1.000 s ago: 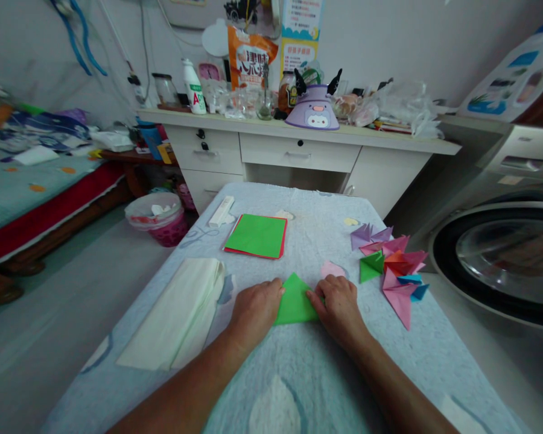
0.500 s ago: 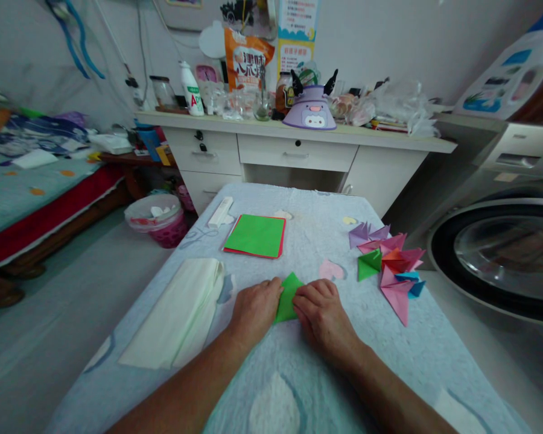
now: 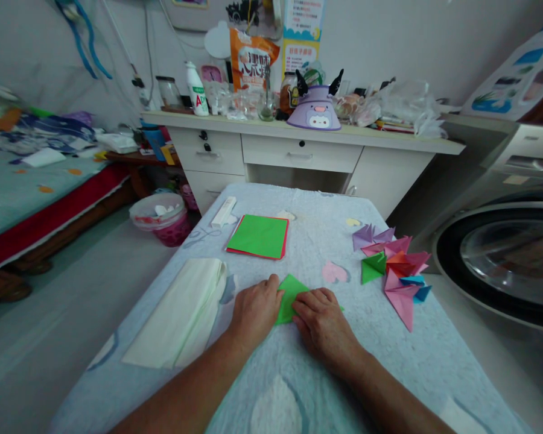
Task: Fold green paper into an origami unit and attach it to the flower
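A folded piece of green origami paper (image 3: 289,298) lies on the cloth-covered table between my two hands. My left hand (image 3: 256,306) pinches its left edge, thumb and fingers closed together. On its right part rests my right hand (image 3: 320,313), the fingers curled and pressed on the sheet; a small green corner shows beyond the knuckles. Just past the hands sits a stack of square paper (image 3: 259,235), green on top with red below. Folded paper shapes (image 3: 400,289) in purple, pink, green, orange and blue cluster at the right.
A folded white cloth or paper bundle (image 3: 178,313) lies left of my left arm. Farther back is a narrow white box (image 3: 224,211). Beyond the table stand a white drawer desk (image 3: 298,158) with many items and, at right, a washing machine (image 3: 502,253). A pink bin (image 3: 172,232) is on the floor.
The camera view has shifted slightly. Both hands stay on the green paper, and a corner of it now shows to the right of my right hand.
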The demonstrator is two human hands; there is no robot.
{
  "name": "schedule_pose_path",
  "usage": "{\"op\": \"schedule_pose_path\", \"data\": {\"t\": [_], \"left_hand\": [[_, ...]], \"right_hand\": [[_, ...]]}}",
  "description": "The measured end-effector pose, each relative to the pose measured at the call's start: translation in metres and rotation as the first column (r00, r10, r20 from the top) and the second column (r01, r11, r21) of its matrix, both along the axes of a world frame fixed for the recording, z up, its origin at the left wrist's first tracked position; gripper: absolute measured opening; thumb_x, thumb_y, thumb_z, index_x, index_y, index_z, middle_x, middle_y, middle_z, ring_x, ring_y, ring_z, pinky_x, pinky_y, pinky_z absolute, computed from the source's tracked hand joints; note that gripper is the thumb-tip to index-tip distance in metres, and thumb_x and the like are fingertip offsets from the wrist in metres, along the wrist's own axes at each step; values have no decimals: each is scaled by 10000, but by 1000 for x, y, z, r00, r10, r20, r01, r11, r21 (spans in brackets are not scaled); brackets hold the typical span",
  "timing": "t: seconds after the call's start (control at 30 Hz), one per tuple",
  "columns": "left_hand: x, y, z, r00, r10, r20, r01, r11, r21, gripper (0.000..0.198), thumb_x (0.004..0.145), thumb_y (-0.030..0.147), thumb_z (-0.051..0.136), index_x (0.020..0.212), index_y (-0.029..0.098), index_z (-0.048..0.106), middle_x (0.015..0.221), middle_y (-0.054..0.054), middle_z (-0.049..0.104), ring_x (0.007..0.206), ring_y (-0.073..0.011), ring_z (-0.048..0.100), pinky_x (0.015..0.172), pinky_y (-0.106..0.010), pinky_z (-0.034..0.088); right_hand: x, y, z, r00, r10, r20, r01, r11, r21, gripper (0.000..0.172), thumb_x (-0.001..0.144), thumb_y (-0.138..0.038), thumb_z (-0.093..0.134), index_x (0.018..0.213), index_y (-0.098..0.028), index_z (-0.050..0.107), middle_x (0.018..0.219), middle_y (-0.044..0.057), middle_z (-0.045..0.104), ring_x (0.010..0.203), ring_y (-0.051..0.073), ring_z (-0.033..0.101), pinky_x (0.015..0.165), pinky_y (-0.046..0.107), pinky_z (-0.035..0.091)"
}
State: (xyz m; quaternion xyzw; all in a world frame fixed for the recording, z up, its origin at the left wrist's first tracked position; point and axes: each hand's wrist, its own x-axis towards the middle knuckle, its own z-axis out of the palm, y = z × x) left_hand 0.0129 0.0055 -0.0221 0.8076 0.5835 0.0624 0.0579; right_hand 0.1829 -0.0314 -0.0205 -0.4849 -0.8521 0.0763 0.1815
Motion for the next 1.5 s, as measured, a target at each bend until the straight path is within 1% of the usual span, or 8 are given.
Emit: {"op": "schedule_pose_path", "data": {"t": [0.1,0.2,0.33,0.57,0.77,1.1,1.27,1.5], "left_hand": [[-1,-1,1,1000,2,9,-3,999,54,118,939,245,461,1008,189,539,897,-62,661,846,-234,640,691,-317,460],[-2,0,1,999,-32,25,30,996,79,61,912,211,503,949,198,550,937,-60,634,907,-228,601,761,-320,452],[-4,1,-2,995,-61,80,56,996,71,76,912,194,489,909,195,565,943,-58,612,907,-214,576,794,-318,440],[-8,2,-4,983,-67,173,59,997,52,94,906,187,485,936,192,574,940,-50,606,895,-200,574,797,-305,432],[-8,3,-2,976,-63,210,56,998,40,85,900,186,497,923,195,578,925,-40,614,876,-196,582,774,-304,427],[-7,5,-4,977,-62,202,54,997,49,75,903,190,499,919,198,572,916,-32,618,862,-191,589,754,-296,418],[-6,7,-4,979,-56,196,46,997,54,65,903,191,502,922,201,563,908,-26,619,856,-192,591,744,-299,419],[-7,4,-3,984,-49,170,44,998,39,56,898,181,496,887,197,548,911,-32,597,855,-186,568,750,-299,416]], "right_hand": [[-1,0,-1,1000,-10,8,10,1000,-5,100,910,-206,569,916,-192,667,945,59,674,901,215,565,879,392,379],[-2,-1,-1,1000,-16,12,16,1000,-5,88,900,-199,582,924,-197,667,956,58,673,908,219,561,867,390,382],[-2,-2,-1,1000,-19,6,19,1000,-3,103,893,-187,589,956,-199,669,975,59,671,917,225,550,868,396,384],[-2,-3,-2,1000,-19,-13,18,1000,-8,152,909,-192,564,1018,-190,670,1013,81,668,946,246,547,870,411,398],[-2,-3,-2,999,-22,-26,22,1000,-7,168,907,-186,557,1026,-174,674,1016,92,670,943,255,543,862,419,408],[-2,-2,-5,999,-31,-16,31,999,7,165,894,-184,583,1031,-167,674,1029,86,667,956,242,538,873,399,410],[-4,-2,-4,999,-49,9,49,999,-18,166,887,-189,595,1032,-172,674,1035,79,663,964,247,535,879,401,403],[-10,-3,-1,990,-143,13,144,986,-87,134,912,-223,566,992,-186,667,1027,61,655,982,234,543,882,378,392]]}}
